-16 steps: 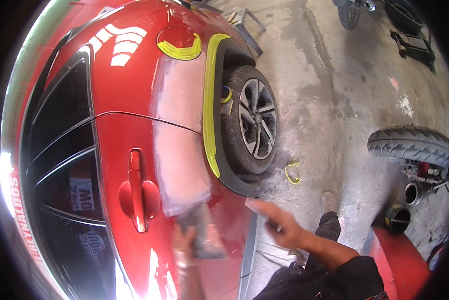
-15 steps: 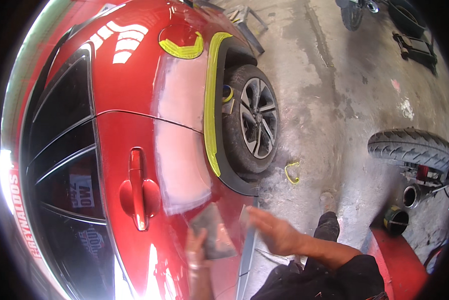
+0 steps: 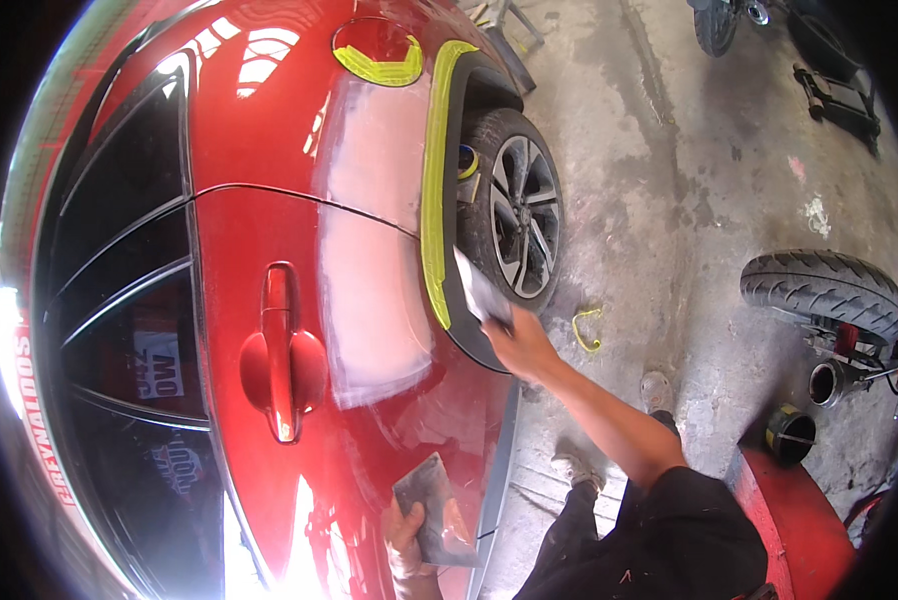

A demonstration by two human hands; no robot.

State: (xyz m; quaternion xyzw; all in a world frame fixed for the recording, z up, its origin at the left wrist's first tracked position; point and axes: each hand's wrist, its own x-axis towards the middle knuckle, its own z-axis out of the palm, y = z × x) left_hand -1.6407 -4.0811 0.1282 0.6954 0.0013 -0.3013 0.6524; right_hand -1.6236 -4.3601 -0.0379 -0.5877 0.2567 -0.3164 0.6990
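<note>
Right hand is extended to the rear wheel arch, fingers clamped on a pale spreader. Its blade lies just above the hand, against the arch's lower edge beside the yellow tape and the wheel. Left hand sits low at the door, gripping a grey board that rises above the fingers.
</note>
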